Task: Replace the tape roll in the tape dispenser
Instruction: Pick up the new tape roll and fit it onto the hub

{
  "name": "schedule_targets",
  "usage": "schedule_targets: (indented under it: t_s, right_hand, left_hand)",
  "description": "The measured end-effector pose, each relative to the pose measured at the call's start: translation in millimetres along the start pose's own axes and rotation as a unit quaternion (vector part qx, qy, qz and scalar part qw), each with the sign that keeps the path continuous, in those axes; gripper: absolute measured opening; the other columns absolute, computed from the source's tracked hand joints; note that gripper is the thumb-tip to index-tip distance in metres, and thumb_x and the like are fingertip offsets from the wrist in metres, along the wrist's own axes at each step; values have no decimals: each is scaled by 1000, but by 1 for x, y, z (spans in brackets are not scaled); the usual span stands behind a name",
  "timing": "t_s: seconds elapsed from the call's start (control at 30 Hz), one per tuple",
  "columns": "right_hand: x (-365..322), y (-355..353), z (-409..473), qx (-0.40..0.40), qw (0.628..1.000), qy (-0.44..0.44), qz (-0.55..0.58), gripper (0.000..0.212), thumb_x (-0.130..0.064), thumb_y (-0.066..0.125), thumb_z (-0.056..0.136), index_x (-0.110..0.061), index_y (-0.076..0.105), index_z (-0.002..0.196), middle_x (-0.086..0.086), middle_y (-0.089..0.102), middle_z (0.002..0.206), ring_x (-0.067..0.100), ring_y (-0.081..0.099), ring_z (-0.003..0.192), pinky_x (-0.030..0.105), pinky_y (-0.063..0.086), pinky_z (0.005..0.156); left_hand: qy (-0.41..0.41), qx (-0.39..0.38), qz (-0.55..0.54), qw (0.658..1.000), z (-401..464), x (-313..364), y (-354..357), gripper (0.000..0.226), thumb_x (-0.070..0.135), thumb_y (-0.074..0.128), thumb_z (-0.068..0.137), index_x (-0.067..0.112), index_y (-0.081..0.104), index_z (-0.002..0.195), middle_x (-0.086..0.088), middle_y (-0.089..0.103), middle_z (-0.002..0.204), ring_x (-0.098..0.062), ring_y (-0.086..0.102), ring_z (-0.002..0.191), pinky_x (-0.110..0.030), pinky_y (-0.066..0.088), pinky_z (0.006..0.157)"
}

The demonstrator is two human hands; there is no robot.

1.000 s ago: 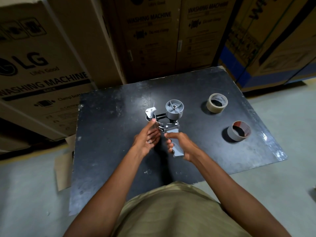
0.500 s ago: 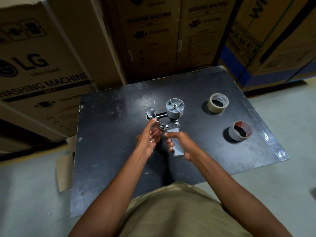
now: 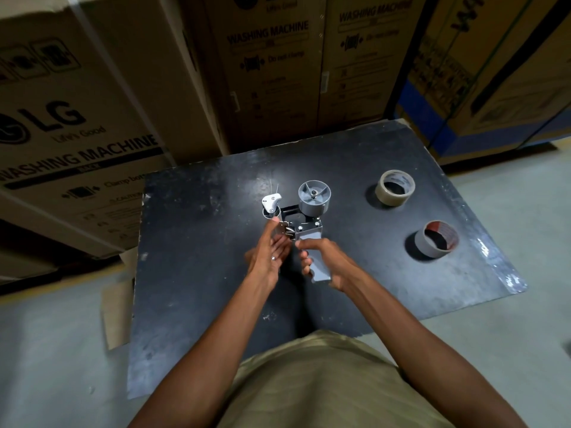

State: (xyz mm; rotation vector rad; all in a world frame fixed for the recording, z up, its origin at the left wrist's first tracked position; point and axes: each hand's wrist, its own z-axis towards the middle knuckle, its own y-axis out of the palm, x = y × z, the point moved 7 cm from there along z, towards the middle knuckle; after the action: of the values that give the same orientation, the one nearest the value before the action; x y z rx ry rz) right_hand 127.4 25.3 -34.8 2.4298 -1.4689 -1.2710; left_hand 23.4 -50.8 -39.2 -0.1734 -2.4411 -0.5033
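Since a sec ago little shifts: left hand (image 3: 272, 253) stays loose and unclenched, fingertip at the front roller of the tape dispenser (image 3: 298, 223), right hand (image 3: 323, 262) keeps its fist on the grip, hub (image 3: 314, 197) bare. I'd say the risk is a finger nicked by the cutter, or the tool tipping w/ one-hand hold. Tan roll (image 3: 395, 187) and grey roll (image 3: 436, 238) sit right, apart; table (image 3: 197, 273) has free room left, boxes (image 3: 77, 118) crowd behind.

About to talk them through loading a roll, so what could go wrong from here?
1. The left hand has fingertips at the dispenser front end, near the metal parts; a cutting edge there might nick them.
2. Two rolls lie on the table: the beige roll and the grey roll with a reddish core. The spent one might get picked; which is new is unclear.
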Motion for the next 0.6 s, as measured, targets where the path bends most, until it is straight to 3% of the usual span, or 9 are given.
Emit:
schedule_targets:
  t_s: [0.33, 0.47, 0.6]
  right_hand:
    - [0, -1, 10, -1, 1000, -4, -6, 9, -7, 68, 88, -10, 60, 91, -1, 53, 61, 10, 46, 47, 22, 42, 41]
    - [0, -2, 16, 13, 1000, 1, 2, 10, -7, 67, 87, -13, 60, 83, -1, 51, 60, 10, 44, 46, 21, 39, 41]
    - [1, -2, 23, 14, 1000, -1, 4, 9, -7, 67, 85, -13, 61, 82, -1, 51, 61, 10, 44, 46, 22, 39, 41]
  left_hand:
    - [3, -1, -32, 999, 4, 0, 1, 55, 30, 81, 80, -7, 64, 118, -20, 72, 112, -27, 71, 106, -31, 60, 84]
    - [7, -4, -43, 999, 7, -2, 3, 42, 26, 78, 83, -4, 65, 111, -21, 68, 112, -25, 68, 97, -36, 57, 92]
    - [7, -4, -51, 999, 8, -4, 2, 42, 26, 77, 84, -4, 66, 111, -21, 70, 115, -26, 69, 103, -37, 54, 99]
